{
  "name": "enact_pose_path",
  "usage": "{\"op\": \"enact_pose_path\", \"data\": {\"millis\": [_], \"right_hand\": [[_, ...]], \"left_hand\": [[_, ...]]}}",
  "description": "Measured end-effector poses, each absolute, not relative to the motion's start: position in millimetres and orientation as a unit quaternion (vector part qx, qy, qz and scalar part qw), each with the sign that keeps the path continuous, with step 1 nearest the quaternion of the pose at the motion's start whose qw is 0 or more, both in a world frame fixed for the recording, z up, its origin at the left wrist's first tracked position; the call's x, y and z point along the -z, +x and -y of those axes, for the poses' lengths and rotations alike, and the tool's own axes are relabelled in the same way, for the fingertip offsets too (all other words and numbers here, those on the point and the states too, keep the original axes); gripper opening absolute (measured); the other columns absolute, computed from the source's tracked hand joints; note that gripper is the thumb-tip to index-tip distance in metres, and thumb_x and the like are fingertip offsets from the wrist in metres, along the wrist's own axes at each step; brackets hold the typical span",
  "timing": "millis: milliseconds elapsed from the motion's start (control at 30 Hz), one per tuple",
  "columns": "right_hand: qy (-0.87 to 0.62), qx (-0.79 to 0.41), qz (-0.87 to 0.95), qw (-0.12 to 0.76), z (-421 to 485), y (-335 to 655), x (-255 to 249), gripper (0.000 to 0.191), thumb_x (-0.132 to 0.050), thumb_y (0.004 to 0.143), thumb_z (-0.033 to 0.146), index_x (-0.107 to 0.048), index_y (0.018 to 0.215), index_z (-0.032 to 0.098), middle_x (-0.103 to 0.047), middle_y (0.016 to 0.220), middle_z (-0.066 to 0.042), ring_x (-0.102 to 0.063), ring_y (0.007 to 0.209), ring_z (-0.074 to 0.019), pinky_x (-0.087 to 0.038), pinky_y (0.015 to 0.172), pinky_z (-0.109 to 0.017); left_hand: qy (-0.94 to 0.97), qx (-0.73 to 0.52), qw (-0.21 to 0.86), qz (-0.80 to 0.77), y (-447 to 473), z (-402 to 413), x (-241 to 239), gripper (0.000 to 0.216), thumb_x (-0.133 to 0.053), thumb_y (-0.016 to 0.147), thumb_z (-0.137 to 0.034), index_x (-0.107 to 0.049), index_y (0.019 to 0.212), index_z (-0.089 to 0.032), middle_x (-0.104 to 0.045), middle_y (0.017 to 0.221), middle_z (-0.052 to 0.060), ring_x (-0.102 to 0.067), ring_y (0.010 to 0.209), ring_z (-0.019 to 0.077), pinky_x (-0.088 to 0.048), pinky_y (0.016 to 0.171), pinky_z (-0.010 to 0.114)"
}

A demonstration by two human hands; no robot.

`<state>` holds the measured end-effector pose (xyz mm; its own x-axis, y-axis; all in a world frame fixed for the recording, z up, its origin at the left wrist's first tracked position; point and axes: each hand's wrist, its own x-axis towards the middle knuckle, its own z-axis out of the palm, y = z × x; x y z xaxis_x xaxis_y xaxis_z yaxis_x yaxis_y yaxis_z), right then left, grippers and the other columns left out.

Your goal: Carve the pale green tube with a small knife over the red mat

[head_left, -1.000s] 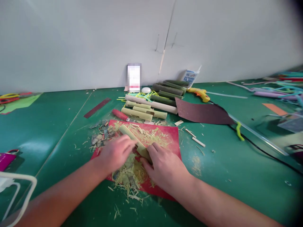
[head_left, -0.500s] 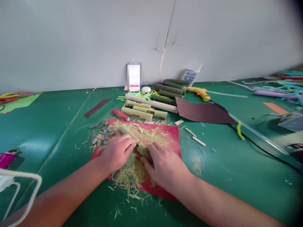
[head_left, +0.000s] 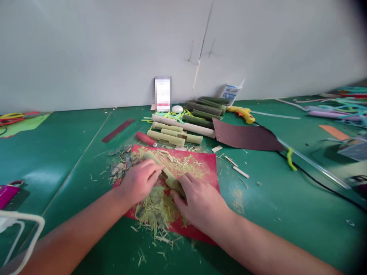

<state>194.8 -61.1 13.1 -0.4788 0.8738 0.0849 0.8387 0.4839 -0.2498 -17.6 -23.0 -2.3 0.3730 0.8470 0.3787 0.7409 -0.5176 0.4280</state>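
A pale green bamboo tube (head_left: 173, 183) with a notch cut in its side lies slantwise over a red sheet (head_left: 208, 164). My right hand (head_left: 200, 202) is wrapped round its near end. My left hand (head_left: 140, 179) is closed in a pinch at the notch; whatever sits between those fingertips is hidden. Below the tube a heap of shavings (head_left: 159, 208) and dust covers the sheet. Torn grey scraps (head_left: 119, 168) lie at the sheet's left edge. Beyond it rests a red-handled tool (head_left: 145, 138).
Behind are notched bamboo pieces (head_left: 166, 138), dark green tubes (head_left: 205, 107) and a phone (head_left: 163, 93) against the wall. Brown sandpaper (head_left: 246, 135), a yellow glue gun (head_left: 242, 113) and its black cord (head_left: 321, 179) lie right. A white frame (head_left: 40, 229) stands at lower left.
My left hand has shifted slightly up and left along the notch. My right hand keeps its hold on the bamboo tube, which has barely moved.
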Motion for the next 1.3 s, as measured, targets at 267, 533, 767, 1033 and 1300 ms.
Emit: {"op": "enact_pose_path", "data": {"millis": [267, 533, 767, 1033, 1300], "right_hand": [[-0.500, -0.091, 0.854, 0.113, 61.5, 195.5, -12.0, 0.014, -0.047, 0.083, 0.031, -0.050, 0.078, 0.018, -0.054, 0.074, -0.002, -0.050, 0.061, -0.0146, -0.024, 0.051, -0.027], [-0.502, -0.083, 0.853, 0.117, 59.7, 196.8, -11.3, 0.016, -0.046, 0.083, 0.032, -0.050, 0.076, 0.018, -0.054, 0.072, -0.002, -0.049, 0.059, -0.0141, -0.023, 0.050, -0.027], [-0.492, -0.072, 0.857, 0.132, 59.0, 198.5, -12.1, 0.019, -0.044, 0.085, 0.032, -0.052, 0.075, 0.018, -0.053, 0.070, -0.001, -0.048, 0.058, -0.0134, -0.024, 0.050, -0.027], [-0.504, -0.062, 0.854, 0.109, 59.3, 199.6, -13.6, 0.027, -0.041, 0.088, 0.035, -0.057, 0.074, 0.018, -0.054, 0.073, -0.003, -0.049, 0.058, -0.0133, -0.024, 0.048, -0.027], [-0.473, -0.052, 0.870, 0.125, 57.4, 199.5, -14.0, 0.016, -0.045, 0.085, 0.029, -0.056, 0.085, 0.017, -0.054, 0.081, -0.004, -0.052, 0.064, -0.0145, -0.032, 0.051, -0.027]], "left_hand": [[0.824, -0.282, 0.095, -0.481, -19.7, 24.6, 3.3, 0.020, -0.046, 0.089, -0.021, -0.062, 0.100, -0.018, -0.064, 0.089, 0.005, -0.060, 0.082, 0.0154, -0.048, 0.075, 0.029], [0.822, -0.296, 0.093, -0.478, -17.2, 28.8, 2.0, 0.021, -0.046, 0.088, -0.020, -0.062, 0.100, -0.017, -0.064, 0.088, 0.005, -0.061, 0.081, 0.0154, -0.049, 0.074, 0.028], [0.805, -0.307, 0.066, -0.502, -20.4, 28.8, 2.6, 0.020, -0.048, 0.088, -0.021, -0.063, 0.100, -0.018, -0.064, 0.090, 0.005, -0.061, 0.083, 0.0159, -0.049, 0.077, 0.029], [0.811, -0.303, 0.065, -0.497, -22.1, 26.6, 1.4, 0.020, -0.047, 0.088, -0.021, -0.062, 0.100, -0.017, -0.064, 0.091, 0.006, -0.060, 0.085, 0.0163, -0.049, 0.077, 0.029], [0.802, -0.307, 0.036, -0.510, -31.7, 19.2, 2.3, 0.021, -0.046, 0.088, -0.021, -0.063, 0.100, -0.018, -0.065, 0.094, 0.006, -0.061, 0.088, 0.0175, -0.048, 0.081, 0.031]]}}
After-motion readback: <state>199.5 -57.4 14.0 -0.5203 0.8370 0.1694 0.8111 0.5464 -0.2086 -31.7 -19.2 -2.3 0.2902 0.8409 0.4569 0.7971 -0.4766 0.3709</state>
